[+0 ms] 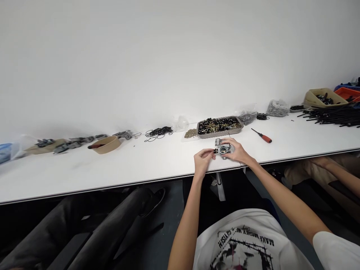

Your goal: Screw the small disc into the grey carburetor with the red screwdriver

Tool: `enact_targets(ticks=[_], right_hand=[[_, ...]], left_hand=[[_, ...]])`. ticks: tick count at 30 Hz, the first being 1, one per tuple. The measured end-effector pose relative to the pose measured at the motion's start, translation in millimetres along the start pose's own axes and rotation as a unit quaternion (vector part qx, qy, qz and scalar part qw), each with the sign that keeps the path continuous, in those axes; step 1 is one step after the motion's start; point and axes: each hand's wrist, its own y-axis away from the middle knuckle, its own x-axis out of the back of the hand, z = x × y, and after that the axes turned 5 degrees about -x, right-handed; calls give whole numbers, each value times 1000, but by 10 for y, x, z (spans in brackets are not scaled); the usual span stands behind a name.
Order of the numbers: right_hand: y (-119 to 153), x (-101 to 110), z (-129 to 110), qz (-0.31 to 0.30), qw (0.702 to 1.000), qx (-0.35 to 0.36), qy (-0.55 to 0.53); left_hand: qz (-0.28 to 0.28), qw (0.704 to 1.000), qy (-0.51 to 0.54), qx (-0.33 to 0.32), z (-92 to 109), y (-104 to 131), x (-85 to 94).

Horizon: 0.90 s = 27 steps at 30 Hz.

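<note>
From my remote seat, the head camera looks across a white wall (168,56) above a long white surface (157,161). A co-worker's dark-trousered legs (107,228) extend beneath it on the left. At the far right I see a pile of slender black rods (334,115), just in front of a tan bin (311,99). A shallow metal tray (222,134), heaped with black and brass-coloured parts, sits directly beyond the hands; well to its left stands a tan tub (108,147), with a tangle of black rings (159,131) between the two. On the near side of the tray, my right hand (237,152) is clamped on a silver carburetor-like body (222,147), held near the front edge with its round opening exposed. My left hand (203,160) has thumb and fingers pinched together on a small black fitting (215,151) at the body's left side. A red-handled screwdriver (266,138) lies to the right, untouched.
</note>
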Motion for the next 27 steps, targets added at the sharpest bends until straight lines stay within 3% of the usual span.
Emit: enact_targets(ticks=[5,14,27], right_hand=[[-1,-2,8,0,1000,1,-4],[-13,6,-13,-11,999,-11,-30],[-49,32,-55,-78,978,-150,-122]], left_hand=[[8,1000,-1,18,17,-11,-28],[8,1000,-10,-14,2,23,-62],[17,1000,-15,-21,-15,-33,-111]])
